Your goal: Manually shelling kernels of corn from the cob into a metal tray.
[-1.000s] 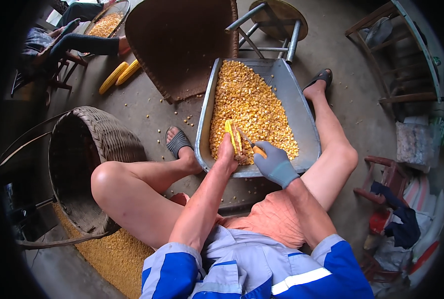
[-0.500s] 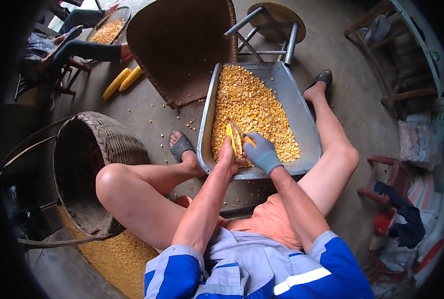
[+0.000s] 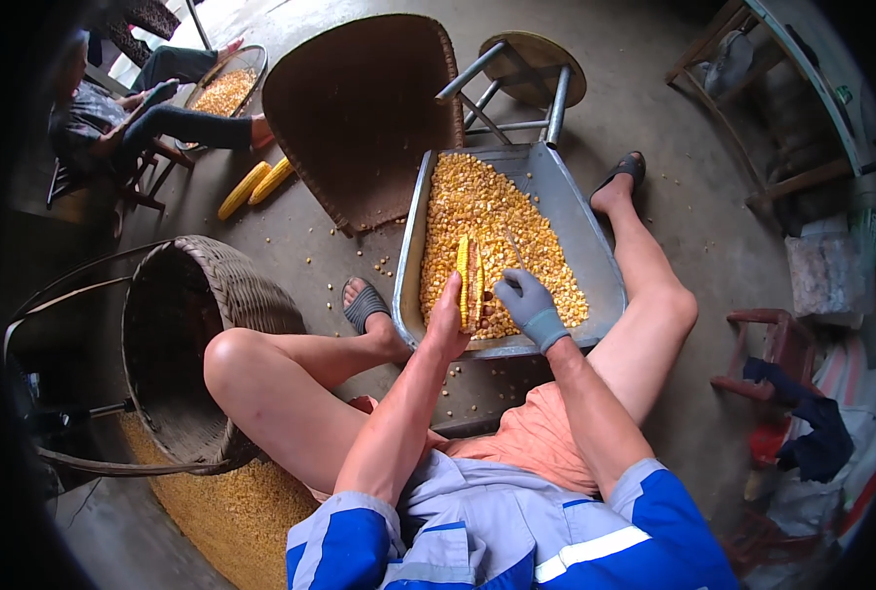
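My bare left hand (image 3: 446,320) is closed around the lower part of a corn cob (image 3: 469,280), which stands upright over the near part of a metal pan. Rows of yellow kernels remain on the cob, with a bare strip between them. Just right of it, apart from the cob, my right hand (image 3: 530,303) in a grey glove grips a thin screwdriver-like tool (image 3: 516,251). Its slim shaft points up and away; the glove hides the handle. Loose kernels (image 3: 492,197) heap in the grey metal pan (image 3: 603,258) between my legs.
Two whole corn cobs (image 3: 256,187) lie on the floor. A tipped wicker basket (image 3: 251,285) is at the left, with grain (image 3: 241,511) spread below it. Beyond the pan are a large woven scoop (image 3: 359,108) and an overturned stool (image 3: 546,74). Another person (image 3: 172,128) sits at upper left.
The tool has come away from the cob and now points up at its right. My gloved hand has shifted slightly right; the cob stands more upright. The whole view has shifted a little.
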A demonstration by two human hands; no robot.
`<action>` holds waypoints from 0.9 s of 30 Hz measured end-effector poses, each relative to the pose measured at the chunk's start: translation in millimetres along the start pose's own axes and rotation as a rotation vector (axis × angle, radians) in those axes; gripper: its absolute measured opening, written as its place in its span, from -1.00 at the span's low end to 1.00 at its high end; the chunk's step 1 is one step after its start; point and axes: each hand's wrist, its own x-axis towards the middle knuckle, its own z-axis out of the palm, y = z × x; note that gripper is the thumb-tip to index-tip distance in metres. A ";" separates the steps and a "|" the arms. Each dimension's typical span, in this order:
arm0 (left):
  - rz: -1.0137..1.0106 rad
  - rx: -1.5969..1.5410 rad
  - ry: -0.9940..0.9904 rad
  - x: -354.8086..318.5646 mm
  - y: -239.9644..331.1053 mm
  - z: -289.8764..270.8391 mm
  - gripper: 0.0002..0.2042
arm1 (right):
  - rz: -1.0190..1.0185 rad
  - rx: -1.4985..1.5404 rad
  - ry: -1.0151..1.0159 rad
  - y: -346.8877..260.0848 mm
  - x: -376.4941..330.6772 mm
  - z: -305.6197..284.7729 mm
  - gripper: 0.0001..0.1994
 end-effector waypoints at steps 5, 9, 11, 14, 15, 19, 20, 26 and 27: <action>0.095 0.210 -0.050 -17.0 -3.9 -0.5 -0.61 | -0.134 0.040 0.062 -26.7 -10.7 15.1 -0.43; 0.113 0.383 -0.048 -32.9 -1.5 6.9 -0.61 | -0.085 0.096 0.213 -22.3 -5.6 5.3 -0.67; 0.066 0.523 -0.111 -41.6 5.1 6.7 -0.62 | -0.064 0.086 0.232 -21.1 -4.4 -2.5 -0.72; 0.107 0.569 -0.123 -57.9 14.3 4.9 -0.64 | -0.130 0.448 0.105 -35.6 -10.4 -8.1 -0.58; 0.132 0.604 -0.129 -61.5 16.1 3.1 -0.65 | -0.130 0.448 0.100 -44.6 -14.2 -11.0 -0.58; 0.154 0.683 -0.144 -72.2 15.8 10.9 -0.67 | -0.011 0.439 -0.134 -56.4 -14.8 -22.4 -0.59; 0.147 0.694 -0.139 -73.8 14.6 11.7 -0.67 | 0.106 0.403 -0.175 -62.8 -15.9 -20.8 -0.58; 0.094 0.519 -0.125 -66.1 9.5 8.1 -0.71 | 0.071 0.291 -0.042 -64.4 -11.9 -5.6 -0.66; 0.091 0.517 -0.122 -64.0 10.7 8.6 -0.71 | 0.075 0.290 -0.044 -60.2 -8.9 -1.7 -0.66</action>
